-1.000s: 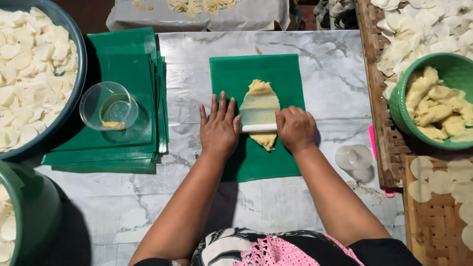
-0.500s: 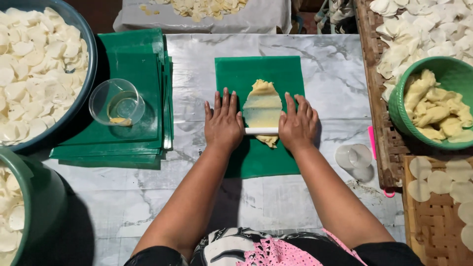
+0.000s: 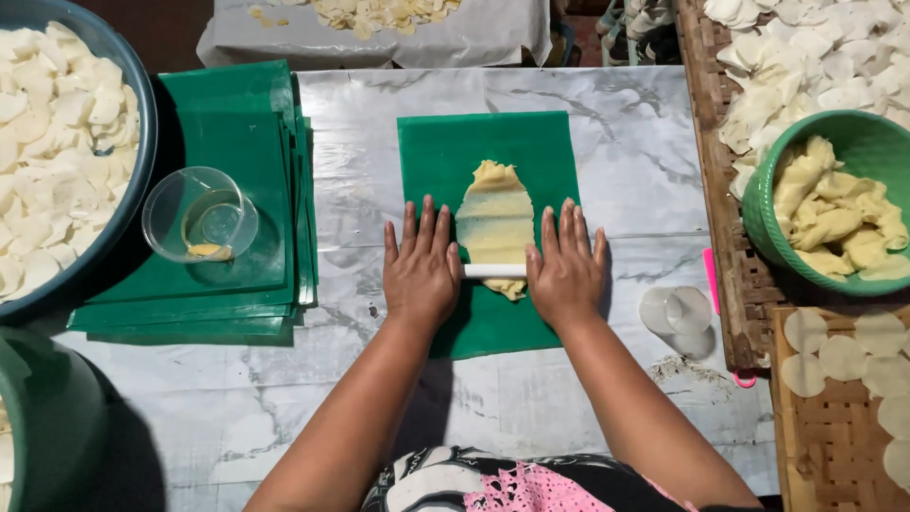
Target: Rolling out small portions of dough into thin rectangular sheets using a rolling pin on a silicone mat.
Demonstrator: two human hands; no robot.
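Both hands flat, palms down, fingers spread; nothing clenched. Left hand [image 3: 421,267] and right hand [image 3: 565,270] each press on one end of a thin white rolling pin [image 3: 494,271], only its middle showing between them.

Marble-pattern table cover [image 3: 616,161] underneath everything. Big dark basin [image 3: 142,133] far left, full of pale dough discs. Stack of green plastic sheets [image 3: 237,123] left of centre, clear plastic cup [image 3: 199,214] sitting on it. Single green sheet [image 3: 445,152] in the middle. On it the yellowish dough [image 3: 495,218], rolled to a thin oval, lengthwise away from the person; pin lies across its near end.

Right side: green bowl [image 3: 858,133] with yellow dough lumps, woven tray [image 3: 839,446] with flat discs, clear round lid [image 3: 675,310] just right of the right hand.
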